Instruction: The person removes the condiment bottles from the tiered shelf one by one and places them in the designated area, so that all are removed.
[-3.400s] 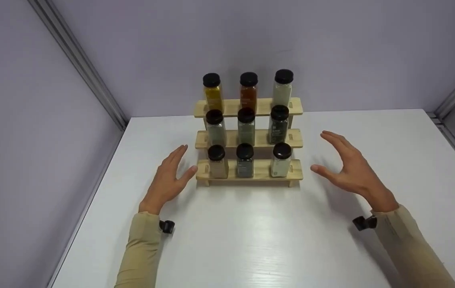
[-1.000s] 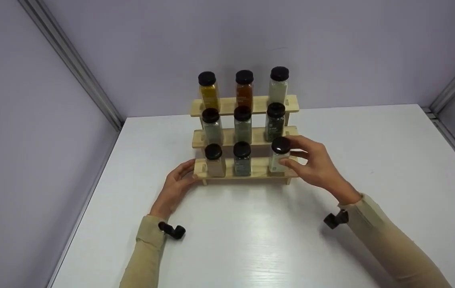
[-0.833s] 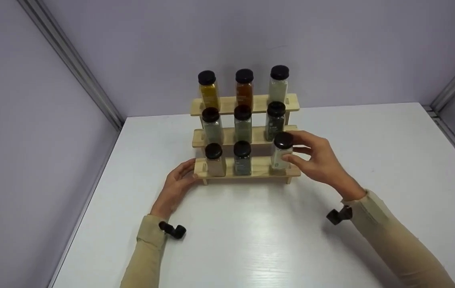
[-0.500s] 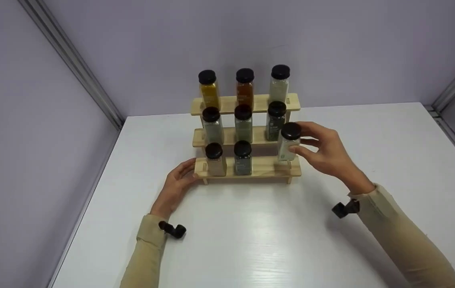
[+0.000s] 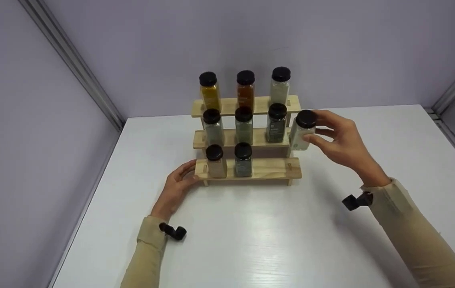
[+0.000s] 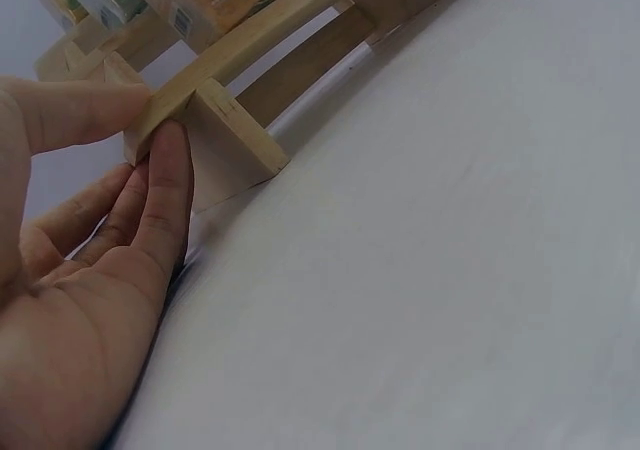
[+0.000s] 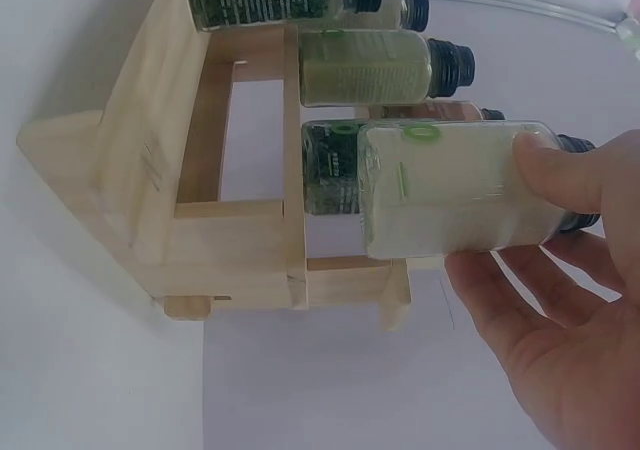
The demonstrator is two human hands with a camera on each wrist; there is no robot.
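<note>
My right hand (image 5: pixel 341 140) grips a glass spice jar (image 5: pixel 301 136) with pale powder and a black lid. Thumb and fingers hold it near the lid, and it hangs in the air just right of the rack's middle tier. In the right wrist view the spice jar (image 7: pixel 450 190) overlaps a dark green jar (image 7: pixel 330 165) behind it. My left hand (image 5: pixel 174 192) pinches the left end of the lowest shelf on the wooden spice rack (image 5: pixel 271 168). The left wrist view shows the thumb on top of the board (image 6: pixel 230 65) and fingers beneath it.
Two jars, one beige (image 5: pixel 217 164) and one dark grey (image 5: pixel 243 164), stand on the lowest shelf. Several more jars fill the middle and top tiers, among them a yellow (image 5: pixel 210 96) and a red-brown one (image 5: pixel 245 96). The rack stands on a white table (image 5: pixel 227 232) before a pale wall (image 5: pixel 163 52).
My right hand has taken the pale jar off the lowest shelf's right end and moved it up and right. My left hand has come to the rack's left end and stayed there.
</note>
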